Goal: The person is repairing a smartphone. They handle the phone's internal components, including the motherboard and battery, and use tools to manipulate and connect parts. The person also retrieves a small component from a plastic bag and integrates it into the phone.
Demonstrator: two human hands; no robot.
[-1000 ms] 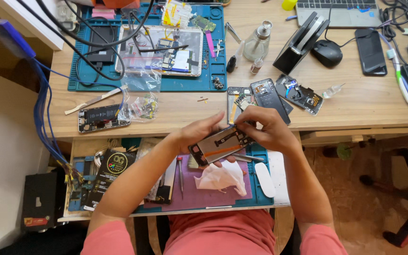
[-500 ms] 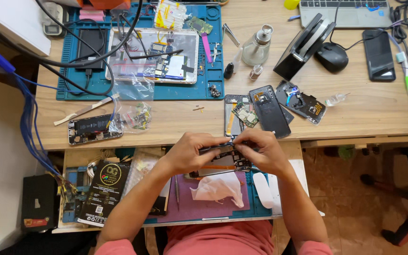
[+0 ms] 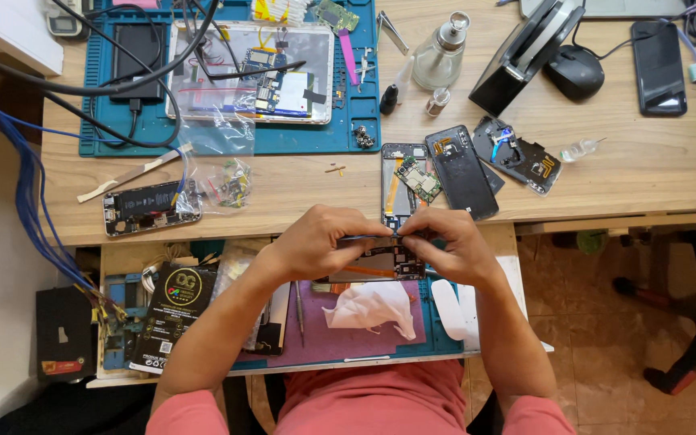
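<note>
Here the left hand (image 3: 316, 242) and the right hand (image 3: 449, 246) met over the pull-out tray, both clamped on an opened phone (image 3: 380, 259) held between them, fingertips pinching along its upper edge. Half a second earlier the phone had lain a little flatter and lower in the grip; by this moment it had been tipped edge-up and drawn closer to the worktop (image 3: 300, 189) edge, which I judge meant the work had moved from turning the phone over to picking at something fine along its rim. What exactly the fingertips pinched was too small to tell.

Going left to right: a phone battery module (image 3: 151, 208) lay near the worktop's left front, with a clear plastic bag (image 3: 231, 184) of small parts just beside it. Behind them sat a blue mat (image 3: 227, 141) carrying an opened tablet (image 3: 255, 72). Below the hands, a crumpled white tissue (image 3: 372, 308) rested on a purple mat (image 3: 340, 338). Just beyond the hands a phone frame with a green board (image 3: 408, 177) lay beside a dark back cover (image 3: 461, 169), and further right a glass bottle (image 3: 441, 52), a black mouse (image 3: 575, 71) and a dark phone (image 3: 658, 55)
</note>
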